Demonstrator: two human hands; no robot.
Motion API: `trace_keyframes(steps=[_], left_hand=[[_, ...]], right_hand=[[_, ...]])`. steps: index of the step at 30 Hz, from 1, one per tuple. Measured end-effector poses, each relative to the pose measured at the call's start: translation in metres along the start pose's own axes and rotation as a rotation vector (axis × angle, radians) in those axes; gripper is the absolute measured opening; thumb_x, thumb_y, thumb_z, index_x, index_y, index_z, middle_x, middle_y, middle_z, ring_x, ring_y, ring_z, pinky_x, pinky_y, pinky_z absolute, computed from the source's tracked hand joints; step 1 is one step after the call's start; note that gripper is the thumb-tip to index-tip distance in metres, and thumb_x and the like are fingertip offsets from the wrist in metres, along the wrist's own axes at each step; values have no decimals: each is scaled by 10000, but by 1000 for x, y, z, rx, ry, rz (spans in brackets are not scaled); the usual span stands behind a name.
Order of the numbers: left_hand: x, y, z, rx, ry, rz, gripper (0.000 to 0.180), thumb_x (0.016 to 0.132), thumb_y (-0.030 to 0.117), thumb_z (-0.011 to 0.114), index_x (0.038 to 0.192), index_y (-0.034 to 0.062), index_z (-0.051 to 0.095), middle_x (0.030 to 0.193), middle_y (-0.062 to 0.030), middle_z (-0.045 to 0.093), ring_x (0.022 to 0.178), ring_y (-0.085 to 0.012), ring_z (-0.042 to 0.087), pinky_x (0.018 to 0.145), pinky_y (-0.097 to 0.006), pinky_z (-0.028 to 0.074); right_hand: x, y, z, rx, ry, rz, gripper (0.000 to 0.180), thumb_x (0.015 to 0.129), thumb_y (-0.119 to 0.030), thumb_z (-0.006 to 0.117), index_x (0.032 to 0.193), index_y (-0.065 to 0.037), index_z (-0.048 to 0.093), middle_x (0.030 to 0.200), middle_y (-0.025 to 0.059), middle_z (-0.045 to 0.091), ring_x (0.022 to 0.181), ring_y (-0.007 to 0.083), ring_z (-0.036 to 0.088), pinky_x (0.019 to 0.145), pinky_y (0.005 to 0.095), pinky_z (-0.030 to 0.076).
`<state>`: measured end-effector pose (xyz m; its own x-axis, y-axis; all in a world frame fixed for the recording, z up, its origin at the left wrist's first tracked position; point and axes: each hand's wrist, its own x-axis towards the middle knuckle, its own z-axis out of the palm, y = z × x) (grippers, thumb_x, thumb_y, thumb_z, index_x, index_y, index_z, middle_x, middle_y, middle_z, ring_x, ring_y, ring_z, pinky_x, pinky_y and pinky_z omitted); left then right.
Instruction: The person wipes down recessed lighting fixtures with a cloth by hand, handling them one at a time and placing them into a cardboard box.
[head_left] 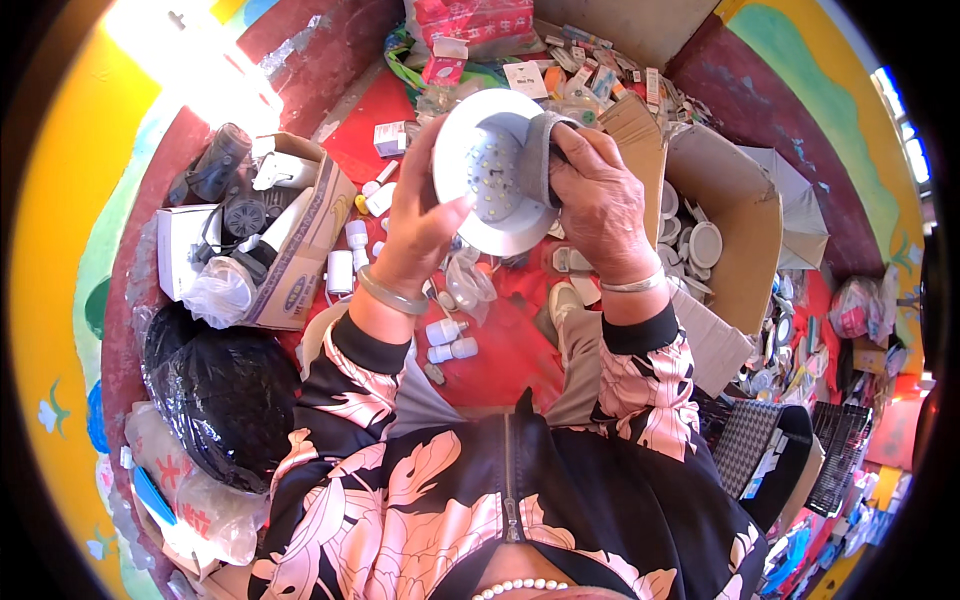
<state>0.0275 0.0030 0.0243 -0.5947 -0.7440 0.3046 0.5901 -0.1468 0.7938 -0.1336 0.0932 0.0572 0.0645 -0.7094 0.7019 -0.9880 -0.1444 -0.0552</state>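
Observation:
A round white LED downlight point(488, 175) with small yellow chips on its inner face is held up before me. My left hand point(420, 215) is closed around its left rim, the thumb lying over the front edge. In my right hand point(605, 195) is a folded grey cloth point(538, 155), pressed against the right side of the light and hiding part of it. Below, on the red floor covering point(500, 370), lie white LED bulbs point(450, 340) and a crumpled clear plastic bag point(470, 283).
On the left stands a cardboard box point(295, 265) of dark and white fixtures, near a black plastic bag point(220, 390). An open carton point(745, 235) on the right holds round white lights point(705, 245). Small packages point(600, 80) are heaped at the far side.

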Motion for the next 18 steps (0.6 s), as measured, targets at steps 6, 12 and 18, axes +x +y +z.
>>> trace_keyframes(steps=[6,12,18], left_hand=[[2,-1,0,-63,57,12,689,729,169,579,1331,-13,297,1248,-137,447,1170,-229,445,1005,-357,337],[2,-16,-3,59,24,7,631,745,158,565,1313,-1,337,1211,-111,465,1125,-197,456,983,-329,345],[-4,-29,0,318,-137,159,813,666,294,716,1335,33,336,1263,-120,453,1166,-207,444,985,-330,353]], right_hand=[[1,-19,-3,-3,-205,43,248,647,1,563,882,-29,635,1083,68,580,1007,255,531,759,334,492],[0,-34,-15,466,-378,194,124,676,-1,482,771,16,559,781,149,574,779,367,543,650,419,467],[10,-43,-8,1576,-82,1191,210,843,-43,440,995,7,577,900,100,626,784,204,628,687,321,507]])
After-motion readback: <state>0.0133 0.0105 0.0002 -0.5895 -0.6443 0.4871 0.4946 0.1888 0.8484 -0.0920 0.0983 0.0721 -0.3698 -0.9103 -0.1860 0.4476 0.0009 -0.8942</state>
